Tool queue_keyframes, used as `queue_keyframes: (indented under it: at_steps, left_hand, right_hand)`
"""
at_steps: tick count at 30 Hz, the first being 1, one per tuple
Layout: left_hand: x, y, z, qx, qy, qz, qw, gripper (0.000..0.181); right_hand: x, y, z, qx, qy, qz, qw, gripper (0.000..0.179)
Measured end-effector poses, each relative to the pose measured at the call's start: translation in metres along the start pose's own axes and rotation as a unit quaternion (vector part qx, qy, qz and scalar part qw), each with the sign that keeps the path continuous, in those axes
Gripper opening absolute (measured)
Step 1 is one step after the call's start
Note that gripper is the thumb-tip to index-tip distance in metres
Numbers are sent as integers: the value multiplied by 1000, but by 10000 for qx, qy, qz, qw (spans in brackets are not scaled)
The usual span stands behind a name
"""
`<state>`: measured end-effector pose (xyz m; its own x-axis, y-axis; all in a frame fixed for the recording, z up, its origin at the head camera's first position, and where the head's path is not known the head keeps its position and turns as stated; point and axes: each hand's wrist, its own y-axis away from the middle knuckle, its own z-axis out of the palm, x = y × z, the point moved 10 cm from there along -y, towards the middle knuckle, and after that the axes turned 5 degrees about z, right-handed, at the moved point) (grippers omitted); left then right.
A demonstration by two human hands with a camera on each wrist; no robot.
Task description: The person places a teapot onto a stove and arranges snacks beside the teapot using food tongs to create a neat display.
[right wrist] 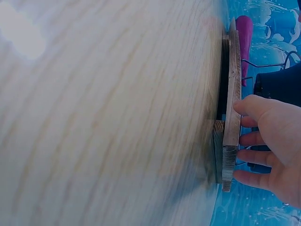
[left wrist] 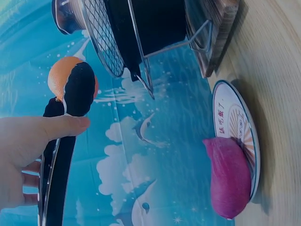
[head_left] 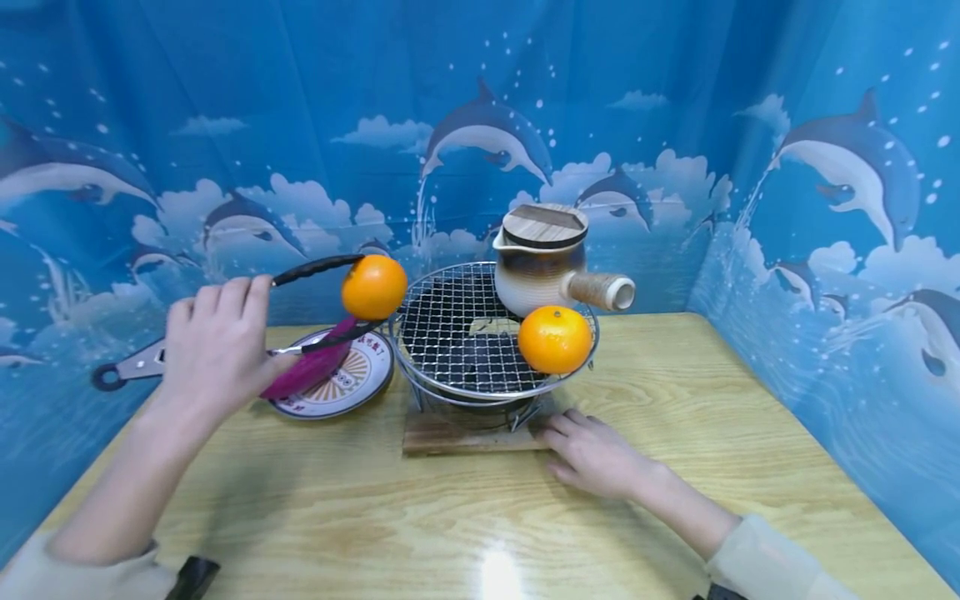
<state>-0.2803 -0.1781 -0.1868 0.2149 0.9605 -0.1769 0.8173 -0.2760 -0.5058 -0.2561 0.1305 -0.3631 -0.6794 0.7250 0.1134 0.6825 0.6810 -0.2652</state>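
My left hand (head_left: 217, 333) grips black-handled metal tongs (left wrist: 59, 174). Between the tong tips an orange (head_left: 374, 287) hangs in the air, just left of a round wire grill (head_left: 465, 333). Below the tongs, a purple sweet potato (left wrist: 228, 176) lies on a patterned plate (head_left: 375, 379). The fingertips of my right hand (head_left: 596, 454) rest on the right end of the wooden board (head_left: 472, 437) under the grill stand; in the right wrist view they touch that board (right wrist: 231, 108) with nothing lifted. A second orange (head_left: 555, 340) sits on the grill's right front.
Toward the back right of the grill stands a ceramic teapot (head_left: 532, 275) with a wooden lid, its wrapped side handle (head_left: 600, 291) sticking out past the rim. The wood-grain table (head_left: 337, 517) meets a blue dolphin-print curtain (head_left: 300, 108) behind and at the sides.
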Motion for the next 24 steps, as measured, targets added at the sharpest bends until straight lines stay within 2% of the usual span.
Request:
queue_keyframes:
  at_steps: [2, 9, 12, 24]
  left_hand:
    - [5, 0, -4, 49, -17, 84, 10000, 102]
    - [25, 2, -20, 600, -121, 585, 9964, 103]
    - [31, 3, -24, 719, -90, 716, 9948, 103]
    - [48, 3, -32, 642, -85, 984, 9930, 100]
  right_hand:
    - [0, 0, 0, 13, -3, 1, 10000, 34]
    - [1, 0, 1, -56, 16, 21, 10000, 35]
    - [1, 0, 1, -44, 24, 21, 10000, 35]
    - [0, 1, 0, 125, 81, -78, 9999, 35]
